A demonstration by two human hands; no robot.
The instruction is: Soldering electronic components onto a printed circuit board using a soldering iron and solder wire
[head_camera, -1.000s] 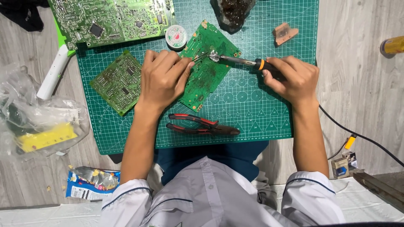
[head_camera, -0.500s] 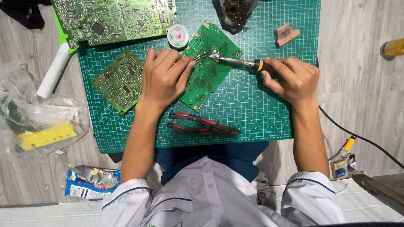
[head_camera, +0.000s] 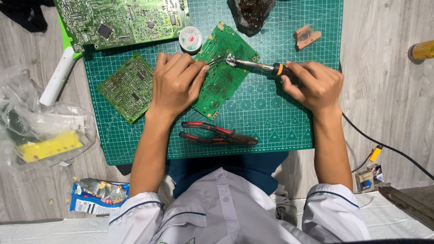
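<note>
Barely anything's shifted since a moment ago: our right hand still grips the soldering iron, left-hand fingers still pinching tweezers on the green circuit board, mid-mat.

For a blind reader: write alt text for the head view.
A soldering iron in the right hand touches a green circuit board on a cutting mat; the left hand holds tweezers there. Pliers lie nearer.

Pale grey wood-plank floor
</note>
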